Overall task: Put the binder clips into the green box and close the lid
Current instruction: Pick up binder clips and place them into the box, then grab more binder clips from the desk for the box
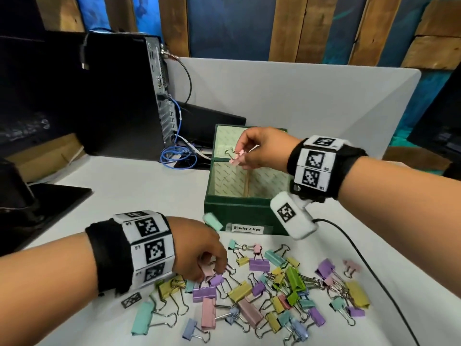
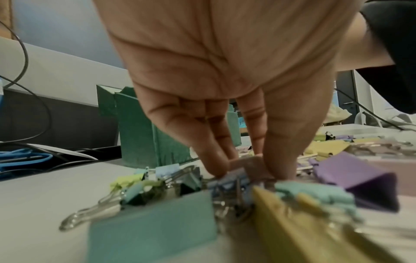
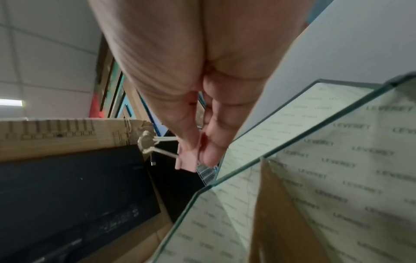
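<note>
Head view down over table [image 1: 139,186], wrist views close along fingers, sharing green box [image 1: 239,208].

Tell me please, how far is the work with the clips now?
Done: little; the green box is open. In hand: right hand holds a pink clip over it; left hand pinches another in the pile. Left: most clips, then the lid.

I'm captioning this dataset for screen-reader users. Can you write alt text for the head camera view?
The right hand holds a pink binder clip over the open green box, while the left hand pinches another from the pastel binder clips scattered across the white table.
</note>
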`<state>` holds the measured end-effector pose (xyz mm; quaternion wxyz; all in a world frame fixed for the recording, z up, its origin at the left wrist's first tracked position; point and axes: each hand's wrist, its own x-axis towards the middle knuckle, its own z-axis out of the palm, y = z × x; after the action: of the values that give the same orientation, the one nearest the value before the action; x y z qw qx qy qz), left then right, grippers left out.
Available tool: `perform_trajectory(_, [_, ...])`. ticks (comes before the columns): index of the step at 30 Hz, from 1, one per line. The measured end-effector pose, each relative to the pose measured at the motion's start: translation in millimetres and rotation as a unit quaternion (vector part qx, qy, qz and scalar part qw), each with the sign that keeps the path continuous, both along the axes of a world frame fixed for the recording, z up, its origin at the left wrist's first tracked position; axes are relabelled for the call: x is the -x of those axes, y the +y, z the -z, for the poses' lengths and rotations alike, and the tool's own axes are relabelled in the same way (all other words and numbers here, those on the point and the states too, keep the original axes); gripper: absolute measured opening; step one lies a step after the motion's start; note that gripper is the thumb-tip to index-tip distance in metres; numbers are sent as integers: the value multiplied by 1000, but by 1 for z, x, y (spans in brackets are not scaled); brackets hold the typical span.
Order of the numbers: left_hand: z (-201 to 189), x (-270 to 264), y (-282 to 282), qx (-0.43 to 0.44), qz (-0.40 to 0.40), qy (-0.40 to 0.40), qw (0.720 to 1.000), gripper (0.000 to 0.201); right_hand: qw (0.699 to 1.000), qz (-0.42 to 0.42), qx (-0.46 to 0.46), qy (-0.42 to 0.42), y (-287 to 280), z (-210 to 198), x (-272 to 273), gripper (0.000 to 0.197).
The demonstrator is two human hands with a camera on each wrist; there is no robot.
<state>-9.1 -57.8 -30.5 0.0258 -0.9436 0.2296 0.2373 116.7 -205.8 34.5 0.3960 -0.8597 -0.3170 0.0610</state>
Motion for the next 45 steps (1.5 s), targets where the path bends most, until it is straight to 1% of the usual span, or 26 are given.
perform_trajectory(3, [3, 0, 0, -17, 0, -5, 1000, 35, 999, -5, 37, -23, 5, 5, -2, 18])
perform_trajectory(5, [5, -2, 1, -23, -1, 2, 1000, 31, 997, -2, 72, -41, 3, 9, -3, 14])
perform_trajectory(7, [7, -5, 4, -19, 1, 6, 1000, 29, 991, 9, 113, -73, 2, 13, -3, 11])
perform_trajectory(8, [7, -6, 5, -10, 2, 7, 1000, 28, 987, 12, 132, -87, 2, 15, -4, 13])
perform_trajectory(10, [7, -7, 10, 27, -6, 6, 1000, 27, 983, 5, 162, -92, 2, 18, -3, 19])
perform_trajectory(12, [1, -7, 17, 77, -24, -9, 997, 26, 982, -15, 174, -77, 1, 20, -2, 25])
perform_trajectory(14, [-11, -7, 28, 141, -53, -17, 988, 25, 982, -32, 165, -80, -3, 20, 2, 24])
perform_trajectory(15, [-19, -8, 34, 178, -72, -20, 981, 27, 981, -39, 164, -98, -6, 18, 6, 22])
perform_trajectory(16, [-27, -10, 40, 212, -90, -36, 972, 30, 977, -48, 166, -122, -8, 17, 10, 19])
perform_trajectory(17, [-36, -13, 45, 238, -103, -68, 963, 31, 973, -58, 173, -144, -12, 15, 15, 17])
perform_trajectory(19, [-52, -23, 52, 257, -121, -154, 946, 28, 963, -91, 203, -154, -22, 12, 26, 10])
perform_trajectory(21, [-63, -37, 49, 250, -129, -227, 932, 28, 943, -137, 281, -113, -31, 14, 37, 8])
perform_trajectory(23, [-67, -50, 40, 229, -131, -260, 929, 23, 907, -174, 380, -58, -39, 22, 44, 14])
perform_trajectory(24, [-67, -56, 35, 218, -132, -264, 930, 26, 888, -185, 419, -40, -43, 29, 47, 19])
perform_trajectory(26, [-62, -65, 28, 205, -133, -257, 935, 41, 860, -198, 469, -30, -51, 42, 50, 31])
perform_trajectory(28, [-57, -67, 27, 198, -131, -253, 938, 48, 849, -204, 486, -35, -56, 51, 53, 40])
perform_trajectory(29, [-56, -66, 28, 201, -127, -252, 938, 45, 851, -205, 482, -35, -58, 54, 53, 42])
perform_trajectory(31, [-54, -59, 32, 214, -123, -236, 940, 30, 860, -212, 463, -28, -61, 58, 53, 40])
perform_trajectory(33, [-51, -49, 38, 208, -124, -190, 951, 14, 866, -214, 451, -27, -62, 61, 51, 36])
perform_trajectory(34, [-47, -45, 40, 193, -127, -156, 961, 11, 865, -214, 452, -31, -62, 62, 50, 34])
perform_trajectory(36, [-35, -38, 41, 130, -139, -90, 978, 16, 862, -211, 460, -38, -60, 64, 48, 33])
perform_trajectory(37, [-27, -36, 41, 86, -144, -68, 984, 23, 863, -206, 460, -34, -60, 65, 47, 33])
perform_trajectory(39, [-15, -34, 37, -5, -144, -50, 988, 41, 872, -191, 450, -17, -60, 67, 45, 34])
perform_trajectory(40, [-11, -34, 35, -35, -142, -49, 988, 47, 875, -184, 447, -10, -59, 67, 45, 34])
perform_trajectory(42, [-7, -35, 31, -53, -142, -52, 987, 53, 878, -174, 445, -6, -61, 68, 44, 32])
perform_trajectory(45, [-5, -37, 27, -40, -143, -52, 987, 51, 887, -167, 430, -11, -64, 72, 44, 24])
